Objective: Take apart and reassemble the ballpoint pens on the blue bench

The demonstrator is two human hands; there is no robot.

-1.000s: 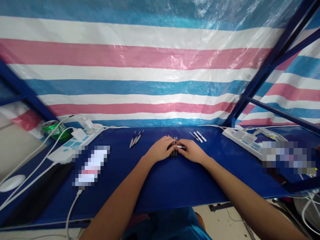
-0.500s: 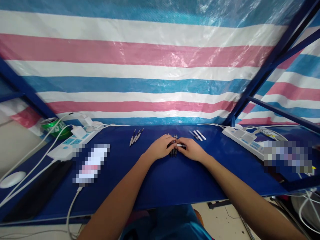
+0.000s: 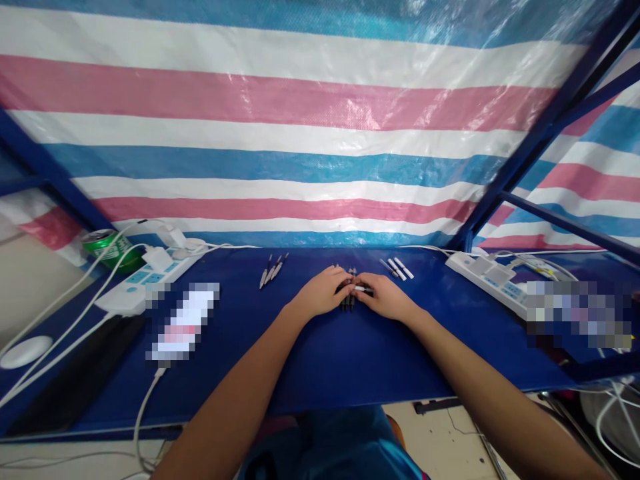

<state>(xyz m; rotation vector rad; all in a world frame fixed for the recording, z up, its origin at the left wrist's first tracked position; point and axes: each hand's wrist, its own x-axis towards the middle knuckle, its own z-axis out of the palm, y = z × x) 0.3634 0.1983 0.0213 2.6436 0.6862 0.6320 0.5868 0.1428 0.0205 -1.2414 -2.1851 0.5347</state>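
Note:
Both hands rest together on the blue table [image 3: 340, 360], at its middle. My left hand [image 3: 319, 293] has its fingers curled onto a small bundle of dark pens [image 3: 349, 300] lying there. My right hand [image 3: 386, 297] pinches a short white pen part [image 3: 361, 289] that lies crosswise over the bundle, fingertip to fingertip with the left hand. Several pen refills [image 3: 271, 270] lie to the left of the hands. Three white tubes [image 3: 397, 268] lie to the right.
A white power strip [image 3: 145, 283] with plugs and cables sits at the left, with a green can [image 3: 106, 248] behind it. Another power strip [image 3: 487, 280] is at the right. A striped tarp [image 3: 300, 133] backs the table. A white round object [image 3: 25, 351] lies far left.
Both hands stay in place on the pens. Only the view has tilted slightly, so everything sits a little higher in the picture.

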